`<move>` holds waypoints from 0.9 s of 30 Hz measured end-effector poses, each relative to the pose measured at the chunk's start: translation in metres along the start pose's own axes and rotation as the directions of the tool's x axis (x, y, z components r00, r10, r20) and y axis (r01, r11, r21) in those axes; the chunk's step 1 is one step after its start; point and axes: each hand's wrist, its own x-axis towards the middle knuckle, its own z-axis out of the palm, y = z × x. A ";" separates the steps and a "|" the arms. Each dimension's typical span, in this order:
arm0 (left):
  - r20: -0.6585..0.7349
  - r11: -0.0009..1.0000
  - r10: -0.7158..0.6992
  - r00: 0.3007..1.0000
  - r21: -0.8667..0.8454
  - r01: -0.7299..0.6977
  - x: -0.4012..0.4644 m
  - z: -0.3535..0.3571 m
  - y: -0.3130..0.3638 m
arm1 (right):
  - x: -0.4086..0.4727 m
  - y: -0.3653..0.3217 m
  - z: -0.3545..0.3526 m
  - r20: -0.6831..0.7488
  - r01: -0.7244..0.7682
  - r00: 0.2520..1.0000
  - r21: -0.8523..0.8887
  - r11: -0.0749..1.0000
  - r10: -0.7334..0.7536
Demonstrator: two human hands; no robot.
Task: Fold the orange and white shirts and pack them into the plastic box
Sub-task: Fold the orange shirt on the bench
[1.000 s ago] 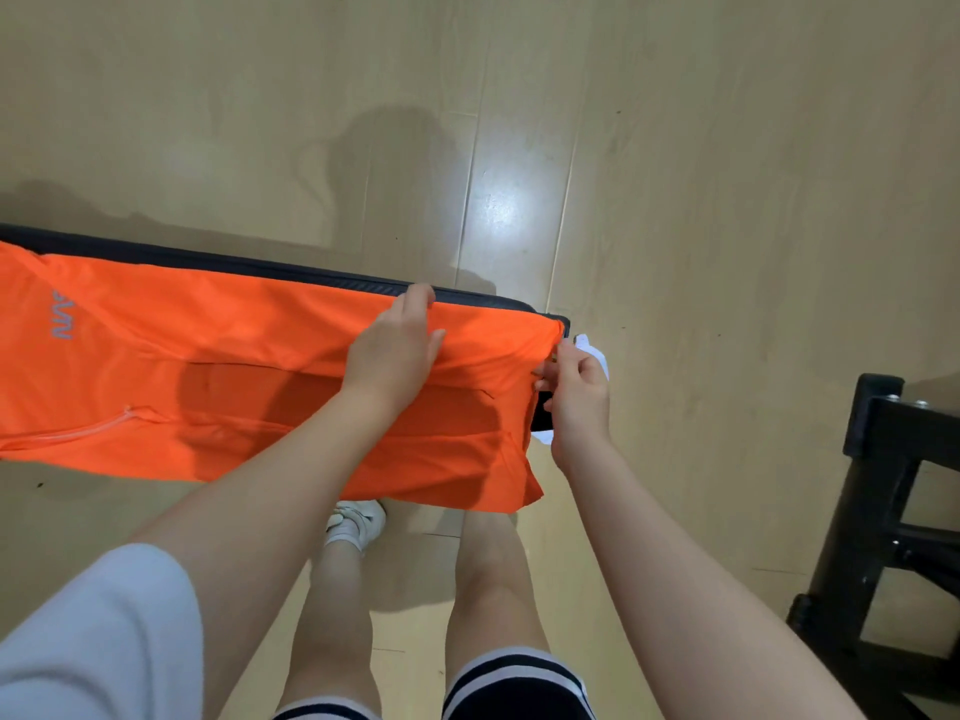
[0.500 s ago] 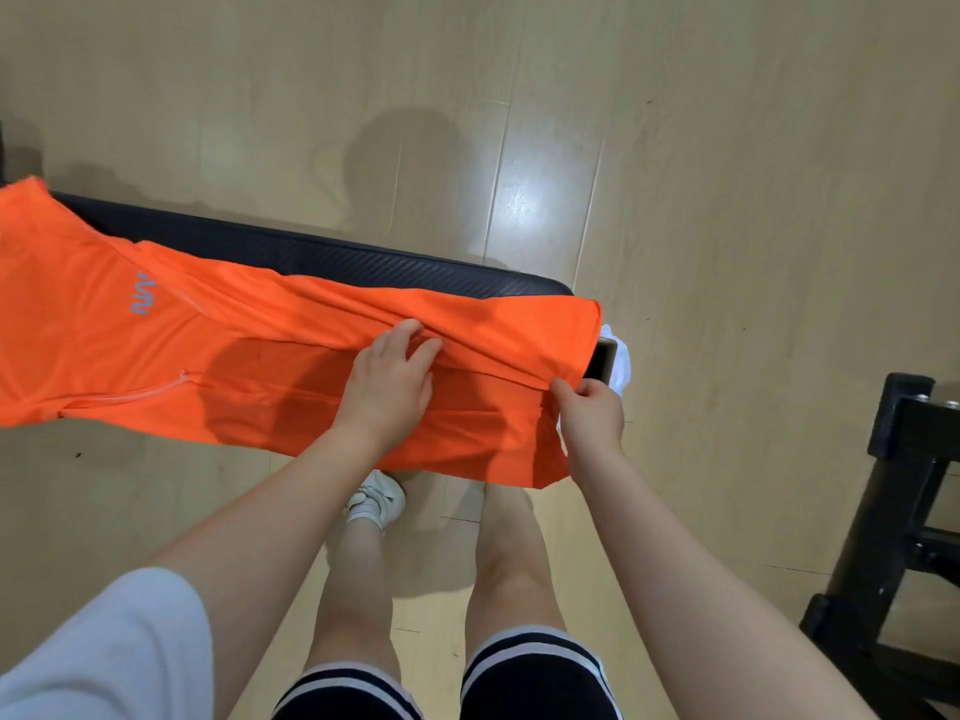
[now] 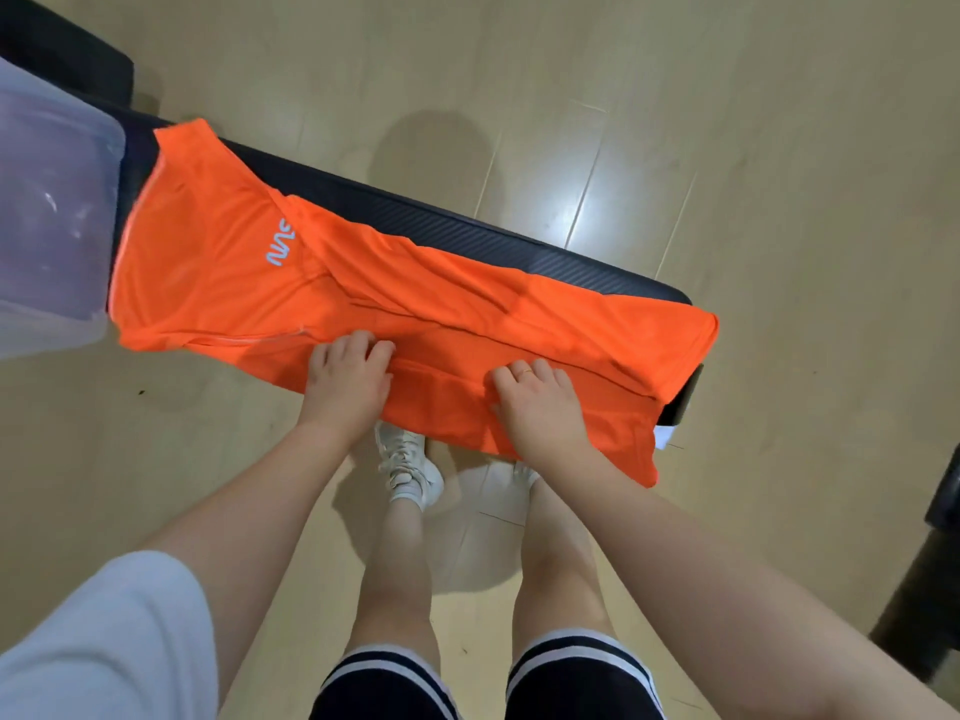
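The orange shirt (image 3: 249, 262) lies lengthwise on a narrow black bench (image 3: 467, 231), its far long side folded over toward me. My left hand (image 3: 348, 381) and my right hand (image 3: 540, 402) both grip the shirt's near long edge, which hangs over the bench side. A clear plastic box (image 3: 47, 215) stands at the bench's left end, touching the shirt's collar end. A small bit of white fabric (image 3: 664, 438), probably the white shirt, shows under the orange shirt at the bench's right end.
The bench stands on a light wooden floor (image 3: 779, 148). A black frame (image 3: 930, 563) is at the right edge. My legs and a white shoe (image 3: 405, 459) are right below the bench edge.
My right hand has left the shirt's right end and now grips the near edge. My left hand slid from the far fold to the near edge. The view shifted left, revealing the box.
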 end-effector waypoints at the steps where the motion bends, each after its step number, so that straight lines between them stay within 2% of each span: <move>1: -0.014 1.000 0.015 1.000 0.023 -0.014 0.000 0.001 -0.011 | 0.004 -0.003 -0.001 0.003 0.007 1.000 -0.037 0.999 -0.007; 5: -0.121 0.983 0.062 0.991 0.179 -0.039 0.009 -0.001 -0.055 | 0.011 -0.003 -0.007 0.024 -0.047 0.998 -0.072 0.996 0.049; 8: -0.160 0.981 0.097 0.982 0.180 -0.068 0.018 -0.011 -0.076 | 0.010 -0.002 -0.015 0.062 -0.161 0.985 -0.004 0.987 0.161; 10: -0.150 0.996 0.083 0.985 0.038 -0.078 0.020 -0.016 -0.085 | 0.011 -0.010 -0.022 0.074 -0.185 0.981 0.027 0.982 0.182; 13: -0.162 0.939 -0.047 0.986 -0.344 -0.012 0.027 -0.029 -0.099 | 0.027 -0.039 -0.038 0.047 -0.135 0.990 0.082 0.987 0.132; 15: -0.163 0.922 -0.070 0.984 -0.387 0.001 0.040 -0.047 -0.112 | 0.052 -0.065 -0.051 -0.020 -0.082 0.996 0.150 0.985 0.086; 18: -0.143 0.981 0.002 0.990 -0.194 -0.030 0.073 -0.075 -0.127 | 0.098 -0.096 -0.064 -0.019 -0.066 0.997 0.247 0.967 0.073; 21: -0.056 0.994 0.106 0.993 0.036 -0.104 0.108 -0.101 -0.131 | 0.140 -0.116 -0.073 -0.041 -0.082 0.994 0.297 0.952 0.098; 24: 0.015 0.940 0.229 0.973 0.257 -0.225 0.138 -0.112 -0.136 | 0.165 -0.123 -0.070 0.014 -0.153 0.988 0.252 0.956 0.154; 27: 0.014 0.937 0.190 0.982 0.296 -0.186 0.160 -0.114 -0.149 | 0.173 -0.121 -0.069 -0.042 -0.101 0.993 0.154 0.983 0.109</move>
